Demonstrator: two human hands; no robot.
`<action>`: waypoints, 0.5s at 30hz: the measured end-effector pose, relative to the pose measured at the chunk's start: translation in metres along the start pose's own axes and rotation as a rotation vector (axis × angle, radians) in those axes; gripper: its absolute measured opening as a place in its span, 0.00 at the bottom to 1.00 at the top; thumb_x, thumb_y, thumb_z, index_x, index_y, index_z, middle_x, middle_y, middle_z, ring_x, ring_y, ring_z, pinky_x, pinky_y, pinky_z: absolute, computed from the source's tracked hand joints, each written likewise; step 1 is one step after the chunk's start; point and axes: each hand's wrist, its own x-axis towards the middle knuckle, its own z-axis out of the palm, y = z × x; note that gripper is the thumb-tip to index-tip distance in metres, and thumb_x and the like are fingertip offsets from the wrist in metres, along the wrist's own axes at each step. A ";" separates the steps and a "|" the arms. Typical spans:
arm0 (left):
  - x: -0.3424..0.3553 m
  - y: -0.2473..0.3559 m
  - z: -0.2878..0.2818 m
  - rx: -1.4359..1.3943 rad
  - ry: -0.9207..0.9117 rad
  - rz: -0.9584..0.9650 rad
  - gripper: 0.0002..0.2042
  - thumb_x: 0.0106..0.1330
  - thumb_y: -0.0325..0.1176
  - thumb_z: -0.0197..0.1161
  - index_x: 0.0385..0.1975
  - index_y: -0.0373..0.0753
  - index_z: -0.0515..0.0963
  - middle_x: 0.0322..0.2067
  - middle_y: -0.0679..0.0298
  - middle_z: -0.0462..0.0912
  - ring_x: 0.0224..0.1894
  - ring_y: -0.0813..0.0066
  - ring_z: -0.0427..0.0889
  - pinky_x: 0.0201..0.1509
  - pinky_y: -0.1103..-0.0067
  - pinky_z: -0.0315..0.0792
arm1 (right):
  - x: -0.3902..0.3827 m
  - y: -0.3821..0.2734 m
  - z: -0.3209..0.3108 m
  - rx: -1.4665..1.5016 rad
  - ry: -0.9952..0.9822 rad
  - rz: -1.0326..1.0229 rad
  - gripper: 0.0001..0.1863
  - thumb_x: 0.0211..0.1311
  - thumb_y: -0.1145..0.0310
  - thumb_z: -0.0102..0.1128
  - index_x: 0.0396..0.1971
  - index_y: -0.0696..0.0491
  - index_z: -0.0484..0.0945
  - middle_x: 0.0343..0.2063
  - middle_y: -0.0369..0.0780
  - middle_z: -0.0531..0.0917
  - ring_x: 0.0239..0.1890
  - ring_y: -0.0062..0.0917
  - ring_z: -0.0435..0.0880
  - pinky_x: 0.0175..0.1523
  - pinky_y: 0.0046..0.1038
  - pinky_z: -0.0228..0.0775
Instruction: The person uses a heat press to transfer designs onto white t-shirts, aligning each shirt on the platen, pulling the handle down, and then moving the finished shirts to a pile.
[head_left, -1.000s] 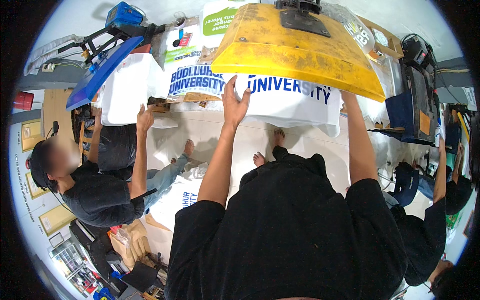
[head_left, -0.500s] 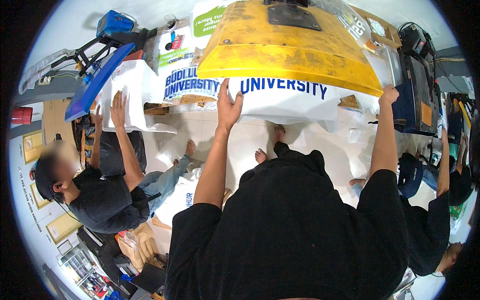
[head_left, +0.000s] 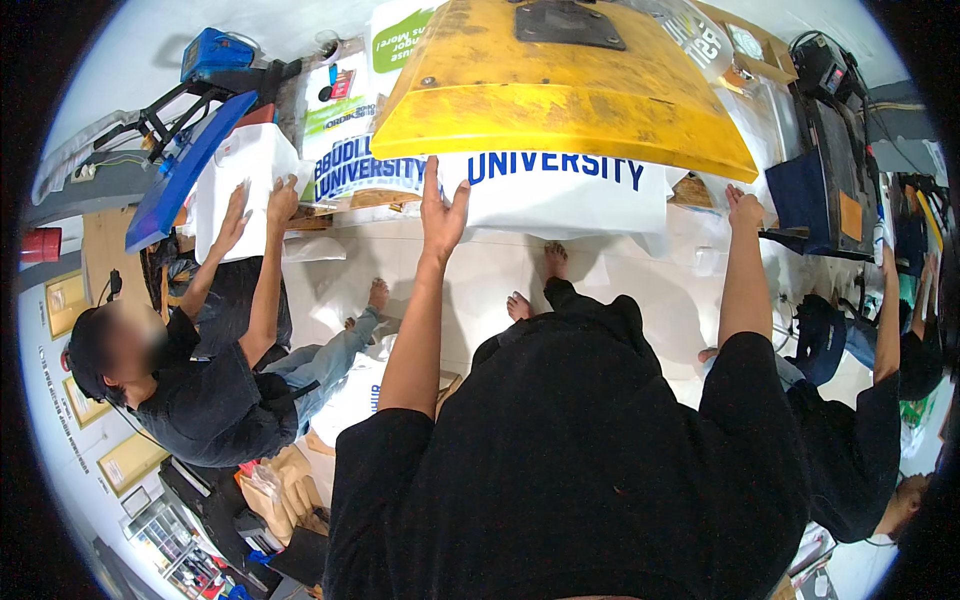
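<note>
A large yellow heat press plate [head_left: 560,115], scuffed and stained, hangs tilted in front of me. Under its front edge lies a white shirt [head_left: 570,205] with blue lettering, draped over the press's near side. My left hand [head_left: 445,215] is at the shirt's left side, fingers stretched upward and thumb apart, with the fingertips close beneath the plate edge. My right hand [head_left: 744,207] is just below the plate's right corner. Its fingers are curled together, and whatever they may hold cannot be made out.
On the left, a person [head_left: 200,390] handles white fabric [head_left: 245,165] beside a blue press plate [head_left: 190,175]. Printed shirts [head_left: 365,175] lie between the presses. A dark press [head_left: 830,190] stands at right, near another person [head_left: 840,450]. Paper bags [head_left: 285,495] sit lower left.
My right hand has come down and left from the yellow plate's corner. My left hand stays by the shirt. The person at left has brought their hands closer together over white fabric.
</note>
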 end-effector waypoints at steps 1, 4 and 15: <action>0.001 -0.001 0.001 0.009 -0.011 -0.005 0.38 0.73 0.30 0.65 0.79 0.29 0.55 0.78 0.39 0.59 0.80 0.49 0.58 0.82 0.65 0.54 | 0.000 0.001 -0.003 0.066 0.002 0.002 0.37 0.71 0.60 0.42 0.68 0.78 0.56 0.71 0.69 0.62 0.77 0.68 0.54 0.83 0.58 0.48; 0.002 -0.001 0.000 0.027 -0.034 -0.017 0.38 0.73 0.29 0.64 0.80 0.29 0.52 0.78 0.37 0.57 0.81 0.49 0.57 0.82 0.64 0.54 | -0.007 0.006 0.001 -0.020 0.135 0.041 0.31 0.73 0.64 0.41 0.63 0.77 0.58 0.64 0.66 0.71 0.66 0.62 0.71 0.72 0.55 0.68; -0.001 0.007 0.004 -0.102 -0.080 -0.059 0.38 0.76 0.28 0.59 0.82 0.34 0.48 0.79 0.38 0.53 0.83 0.51 0.50 0.82 0.66 0.52 | -0.104 -0.040 0.028 -0.529 0.189 -0.203 0.18 0.75 0.65 0.47 0.51 0.66 0.71 0.45 0.51 0.88 0.35 0.37 0.91 0.34 0.32 0.84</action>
